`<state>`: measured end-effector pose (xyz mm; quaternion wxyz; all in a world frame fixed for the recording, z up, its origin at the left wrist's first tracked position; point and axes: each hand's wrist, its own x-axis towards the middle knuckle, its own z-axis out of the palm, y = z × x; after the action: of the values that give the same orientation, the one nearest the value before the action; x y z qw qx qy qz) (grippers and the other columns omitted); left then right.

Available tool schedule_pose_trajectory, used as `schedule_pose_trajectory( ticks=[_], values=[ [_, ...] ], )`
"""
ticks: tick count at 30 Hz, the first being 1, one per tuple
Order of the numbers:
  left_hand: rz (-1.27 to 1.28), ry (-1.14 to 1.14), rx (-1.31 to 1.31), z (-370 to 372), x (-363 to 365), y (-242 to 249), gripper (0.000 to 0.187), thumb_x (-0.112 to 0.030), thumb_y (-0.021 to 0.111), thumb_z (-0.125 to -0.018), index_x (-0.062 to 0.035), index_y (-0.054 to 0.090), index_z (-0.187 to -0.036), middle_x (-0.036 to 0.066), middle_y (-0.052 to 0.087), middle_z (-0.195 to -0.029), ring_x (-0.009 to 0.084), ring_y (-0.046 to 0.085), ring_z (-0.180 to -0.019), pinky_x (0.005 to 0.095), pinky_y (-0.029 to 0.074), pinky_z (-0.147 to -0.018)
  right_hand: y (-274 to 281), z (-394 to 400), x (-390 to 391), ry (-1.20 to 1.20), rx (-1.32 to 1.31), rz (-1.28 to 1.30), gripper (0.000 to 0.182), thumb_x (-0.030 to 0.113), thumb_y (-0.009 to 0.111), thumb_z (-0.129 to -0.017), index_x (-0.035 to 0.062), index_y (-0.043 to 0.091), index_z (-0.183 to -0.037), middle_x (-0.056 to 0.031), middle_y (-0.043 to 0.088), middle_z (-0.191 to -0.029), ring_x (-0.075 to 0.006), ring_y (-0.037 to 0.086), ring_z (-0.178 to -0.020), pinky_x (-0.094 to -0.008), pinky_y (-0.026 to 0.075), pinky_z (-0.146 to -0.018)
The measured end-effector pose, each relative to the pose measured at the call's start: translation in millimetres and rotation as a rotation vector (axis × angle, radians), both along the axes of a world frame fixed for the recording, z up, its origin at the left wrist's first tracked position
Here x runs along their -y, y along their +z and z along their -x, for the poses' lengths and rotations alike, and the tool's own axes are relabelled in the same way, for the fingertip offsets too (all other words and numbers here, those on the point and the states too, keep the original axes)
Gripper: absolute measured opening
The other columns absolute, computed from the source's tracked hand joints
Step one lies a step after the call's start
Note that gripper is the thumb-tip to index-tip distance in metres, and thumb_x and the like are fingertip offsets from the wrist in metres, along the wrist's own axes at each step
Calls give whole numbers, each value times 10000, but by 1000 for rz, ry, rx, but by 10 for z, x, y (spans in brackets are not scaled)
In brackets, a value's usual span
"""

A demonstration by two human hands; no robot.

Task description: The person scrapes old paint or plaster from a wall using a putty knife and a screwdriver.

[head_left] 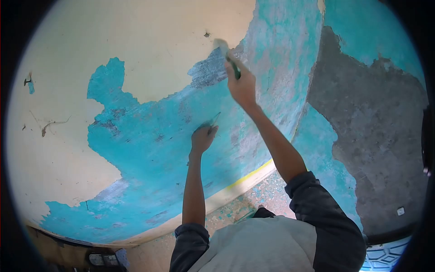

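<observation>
My right hand point(243, 86) is closed around the dark green handle of a scraper point(221, 44). Its blade, smeared by motion, lies at the edge between cream paint point(172, 41) and a bare greyish patch point(208, 70). Lower and to the left, my left hand point(203, 138) is closed close to the turquoise part of the wall point(149, 131). From its fingers sticks a thin, pointed tool point(216, 119), whose kind I cannot tell.
Flakes of paint litter the floor point(267, 190) below a cream skirting with a yellow line point(249, 176). To the right, past the wall's corner, is a grey bare area point(367, 122) with a socket point(400, 211). A nail point(28, 82) sticks out at far left.
</observation>
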<state>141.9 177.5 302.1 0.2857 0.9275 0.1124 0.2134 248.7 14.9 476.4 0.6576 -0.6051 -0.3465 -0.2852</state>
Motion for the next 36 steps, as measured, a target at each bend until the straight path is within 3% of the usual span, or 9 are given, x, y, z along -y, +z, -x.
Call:
schedule_pose_trajectory(
  ticks=[9, 11, 14, 17, 18, 21, 25, 31, 36],
  values=[
    [-58, 11, 34, -22, -31, -75, 518, -509, 571, -995, -57, 705, -779, 176, 678, -754, 408, 666, -752, 507, 498, -705, 71, 87, 137, 68, -83, 13, 398, 179, 647, -1023, 2, 626, -1379, -206, 746, -1175, -307, 736, -1099, -344, 564, -899],
    [-34, 9, 6, 3, 13, -40, 519, -509, 570, -996, -58, 707, -779, 179, 678, -759, 409, 664, -749, 508, 497, -700, -156, 58, 120, 5, -126, 67, 424, 285, 619, -1055, 57, 625, -1413, -158, 732, -1260, -162, 713, -1012, -315, 540, -865],
    [-49, 7, 4, -14, -18, -44, 519, -513, 566, -997, -63, 711, -780, 179, 678, -761, 411, 660, -742, 509, 495, -693, -636, -9, -72, -6, 75, -20, 428, 324, 602, -1063, 72, 637, -1406, -155, 739, -1244, -105, 622, -793, -291, 513, -735],
    [-81, 17, 13, -34, -35, -62, 521, -517, 561, -998, -70, 714, -780, 174, 680, -759, 411, 658, -736, 506, 496, -695, -117, -36, 113, 12, -65, 61, 419, 306, 607, -1064, 71, 633, -1410, -162, 733, -1258, -102, 655, -840, -286, 526, -773],
    [-87, 29, -7, -21, -19, -39, 521, -519, 559, -998, -72, 715, -779, 173, 682, -760, 411, 658, -734, 505, 498, -700, 26, 29, 186, 43, -162, 102, 419, 293, 613, -1061, 64, 628, -1412, -162, 721, -1284, -137, 695, -1082, -302, 529, -913],
    [-2, 5, -21, 9, 33, 21, 513, -508, 568, -996, -67, 710, -775, 175, 678, -754, 411, 659, -735, 510, 499, -703, -208, -63, 133, 0, -52, 4, 412, 242, 624, -1040, 6, 625, -1378, -206, 727, -1231, -293, 721, -1137, -360, 551, -928],
    [-71, 17, 52, -6, -5, -88, 508, -501, 572, -996, -63, 708, -776, 181, 673, -755, 411, 659, -742, 518, 496, -694, -571, 151, 85, 27, -27, 40, 410, 240, 635, -1032, 37, 625, -1388, -216, 729, -1198, -306, 723, -1129, -357, 555, -923],
    [-102, 21, 61, -14, 1, -117, 495, -494, 587, -989, -61, 699, -777, 179, 679, -768, 409, 664, -758, 520, 496, -689, 235, -105, 294, -10, -80, 65, 374, 199, 651, -1010, 18, 655, -1337, -221, 736, -1168, -327, 741, -1069, -357, 569, -869],
    [-71, 23, 52, -35, -10, -96, 485, -481, 610, -982, -57, 691, -760, 176, 673, -741, 405, 661, -730, 515, 490, -677, -428, 52, 177, -32, -43, 83, 376, 203, 643, -1020, 15, 650, -1345, -228, 726, -1188, -336, 727, -1103, -363, 572, -890]
  ],
)
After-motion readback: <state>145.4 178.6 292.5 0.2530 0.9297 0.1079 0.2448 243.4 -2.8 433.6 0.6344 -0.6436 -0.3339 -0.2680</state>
